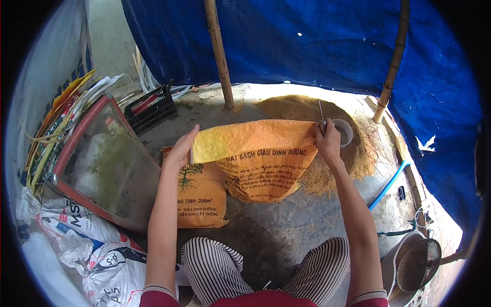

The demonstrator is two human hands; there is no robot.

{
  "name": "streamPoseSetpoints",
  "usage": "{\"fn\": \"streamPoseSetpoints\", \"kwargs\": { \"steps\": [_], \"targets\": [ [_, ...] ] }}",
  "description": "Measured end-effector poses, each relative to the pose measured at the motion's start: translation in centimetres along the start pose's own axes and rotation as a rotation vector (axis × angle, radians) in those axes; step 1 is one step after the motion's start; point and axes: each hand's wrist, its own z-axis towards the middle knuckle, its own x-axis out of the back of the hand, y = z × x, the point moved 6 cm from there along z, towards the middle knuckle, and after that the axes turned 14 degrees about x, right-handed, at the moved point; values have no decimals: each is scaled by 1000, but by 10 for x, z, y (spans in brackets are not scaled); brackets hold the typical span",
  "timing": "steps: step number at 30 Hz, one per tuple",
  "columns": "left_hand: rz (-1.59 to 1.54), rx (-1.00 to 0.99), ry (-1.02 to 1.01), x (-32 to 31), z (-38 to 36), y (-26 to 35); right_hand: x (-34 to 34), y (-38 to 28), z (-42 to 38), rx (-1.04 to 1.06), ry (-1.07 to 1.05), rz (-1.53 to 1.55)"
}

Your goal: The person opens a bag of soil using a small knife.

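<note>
An orange printed sack (pixel 266 163) hangs between my two hands, its top edge stretched wide and a yellow patch at its left end. My left hand (pixel 181 148) grips the left end of that edge, with fingers partly hidden behind it. At the right end, my right hand (pixel 329 139) is closed on the sack's corner and also holds a small knife (pixel 321 111), its thin blade pointing up. Just beyond the right hand, a whitish tub (pixel 345 134) sits in a heap of brown grainy material (pixel 289 106). A second orange sack (pixel 201 202) lies below my left hand.
To the left lean a red-framed glass panel (pixel 105 163) and folded sacks (pixel 53 128); white filled sacks (pixel 110 273) lie nearer. A black crate (pixel 151 109) stands behind. Bamboo poles (pixel 219 51) rise before a blue tarp (pixel 307 41). On the right are a blue pipe (pixel 387 187) and a sieve (pixel 420 263).
</note>
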Motion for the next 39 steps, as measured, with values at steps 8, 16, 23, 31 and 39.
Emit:
{"fn": "streamPoseSetpoints", "kwargs": {
  "steps": [8,16,23,31,39],
  "targets": [
    [-129,-111,140,12,20,6,12,-13,-4,24,-32,77],
    [-699,-143,-108,18,-3,15,24,-23,13,46,-99,146],
    [-515,-484,-161,-3,-10,46,39,0,18,-36,-113,140],
    [-230,-346,-162,20,7,23,17,-10,3,12,-188,156],
    [-724,-350,-98,10,28,3,15,-16,-3,7,-172,257]
  ]
}}
